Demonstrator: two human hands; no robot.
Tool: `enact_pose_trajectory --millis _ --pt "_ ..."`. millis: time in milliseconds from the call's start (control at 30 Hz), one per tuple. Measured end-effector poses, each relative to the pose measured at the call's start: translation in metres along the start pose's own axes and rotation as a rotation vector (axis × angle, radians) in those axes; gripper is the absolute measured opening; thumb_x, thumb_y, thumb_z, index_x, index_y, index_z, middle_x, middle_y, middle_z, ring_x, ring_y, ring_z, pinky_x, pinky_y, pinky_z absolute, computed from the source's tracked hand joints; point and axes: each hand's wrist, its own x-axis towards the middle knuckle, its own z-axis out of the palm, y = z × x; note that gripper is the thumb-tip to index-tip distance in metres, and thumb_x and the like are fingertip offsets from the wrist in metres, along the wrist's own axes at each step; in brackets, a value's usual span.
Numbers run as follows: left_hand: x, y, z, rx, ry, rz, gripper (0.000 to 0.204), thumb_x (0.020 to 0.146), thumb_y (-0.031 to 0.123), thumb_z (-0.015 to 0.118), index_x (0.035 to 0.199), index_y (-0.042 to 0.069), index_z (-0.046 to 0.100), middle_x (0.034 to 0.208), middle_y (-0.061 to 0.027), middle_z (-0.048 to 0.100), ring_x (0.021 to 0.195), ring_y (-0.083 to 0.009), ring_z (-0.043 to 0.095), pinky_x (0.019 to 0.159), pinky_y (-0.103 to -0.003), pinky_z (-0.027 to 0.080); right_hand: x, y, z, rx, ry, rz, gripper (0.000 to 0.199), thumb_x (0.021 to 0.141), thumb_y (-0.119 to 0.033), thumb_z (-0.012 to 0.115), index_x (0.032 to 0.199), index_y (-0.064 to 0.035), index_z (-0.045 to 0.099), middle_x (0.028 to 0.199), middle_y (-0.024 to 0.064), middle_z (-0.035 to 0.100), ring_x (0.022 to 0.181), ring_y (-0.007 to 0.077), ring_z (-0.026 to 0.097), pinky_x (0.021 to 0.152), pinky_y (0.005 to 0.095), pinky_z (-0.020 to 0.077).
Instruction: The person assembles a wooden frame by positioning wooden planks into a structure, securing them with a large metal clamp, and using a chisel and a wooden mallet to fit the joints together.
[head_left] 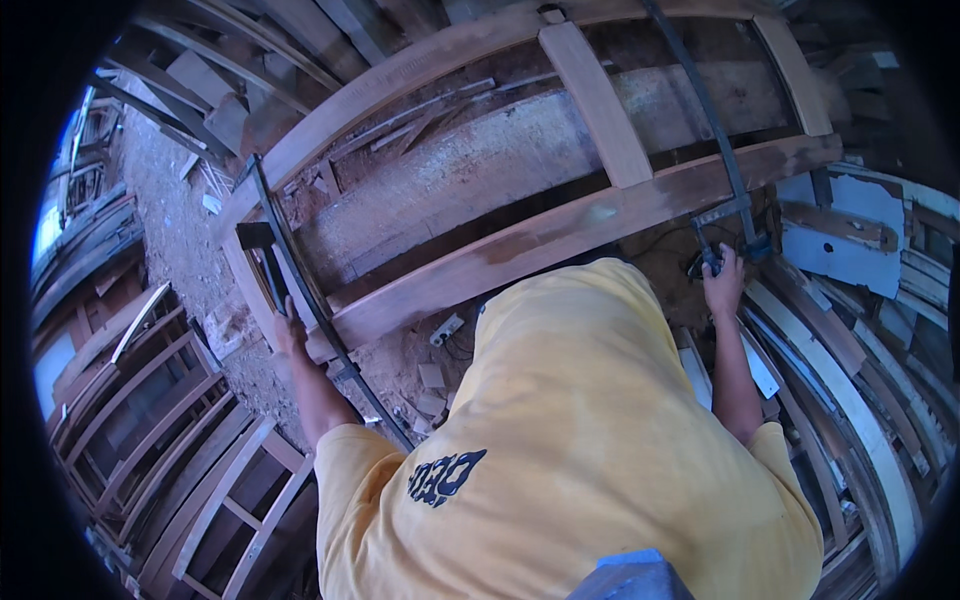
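Standing here watching this one, so, left to right: there's a stack of frames [242, 513] over on the left, well apart from the left fingers and down nearer the person's body. The left hand [290, 332] has its fingers wrapped around the handle of what I'd call a hammer [256, 236], dark head sticking out past the fingertips. Just right of those fingers a long clamp [285, 240] runs across the wooden frame [500, 250], which sits ahead of and between both hands, with a slat [598, 105] well beyond the left fingers, off to their right. Then the other clamp [706, 95] crosses the far end, and the right hand [725, 280] has its fingers curled on that one's screw handle. Beyond them on the right is a pale panel [815, 270], near but not touching. My guess is the step in hand is clamping up the frame's joints. I'd say the next move calls for a firm twist on that screw, hammer kept handy for a tap if a joint sits proud.
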Motion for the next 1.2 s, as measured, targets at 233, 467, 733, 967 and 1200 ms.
enact_pose_trajectory --millis 233,467,733,967,1200 --pt "-0.122 0.044 -0.051 -0.269 0.185 0.211 0.059 0.101 0.057 0.055 0.091 0.001 0.071 0.071 -0.0074 0.064 0.066 -0.0217 0.060 0.062 -0.038 0.045 0.055 -0.089 -0.024 0.203 0.307 -0.219 0.037 0.088 -0.009 0.069 0.124 -0.0066 0.061 0.117 0.0176 0.060 0.115 0.0374 0.055 0.098 0.0479 0.0449" --pt "-0.262 0.194 -0.014 -0.746 -0.021 0.324 0.032 0.103 0.036 0.063 0.099 0.005 0.068 0.074 0.0045 0.055 0.065 -0.0059 0.044 0.057 -0.026 0.036 0.048 -0.205 -0.036 0.862 -0.383 -0.415 0.035 0.097 -0.021 0.068 0.126 -0.0023 0.063 0.107 0.0101 0.070 0.102 0.0225 0.068 0.093 0.0350 0.0523" --pt "-0.388 0.405 0.087 -0.220 -0.271 1.282 0.038 0.089 0.029 0.076 0.109 -0.001 0.061 0.096 -0.0206 0.055 0.084 -0.0351 0.052 0.079 -0.045 0.045 0.073 -0.290 -0.016 1.455 -0.200 -0.013 0.066 0.089 -0.014 0.072 0.144 -0.0053 0.036 0.099 0.0094 0.060 0.079 0.0149 0.063 0.069 0.0294 0.0547" --pt "-0.361 0.466 0.183 -0.417 -1.054 0.777 0.059 0.096 0.046 0.069 0.128 -0.003 0.060 0.120 -0.0173 0.067 0.114 -0.0258 0.062 0.104 -0.040 0.046 0.065 -0.132 -0.061 1.290 -0.228 0.159 0.043 0.090 -0.012 0.072 0.126 -0.0065 0.051 0.085 0.0046 0.058 0.067 0.0112 0.059 0.053 0.0272 0.0479" --pt "-0.367 0.489 0.216 -0.339 -1.360 0.541 0.056 0.101 0.047 0.061 0.131 -0.001 0.063 0.123 -0.0104 0.067 0.114 -0.0178 0.060 0.104 -0.034 0.045 0.031 -0.113 -0.027 0.441 -0.264 -0.212 0.043 0.098 -0.027 0.063 0.132 -0.0020 0.051 0.108 0.0276 0.069 0.084 0.0419 0.072 0.073 0.0530 0.0564"
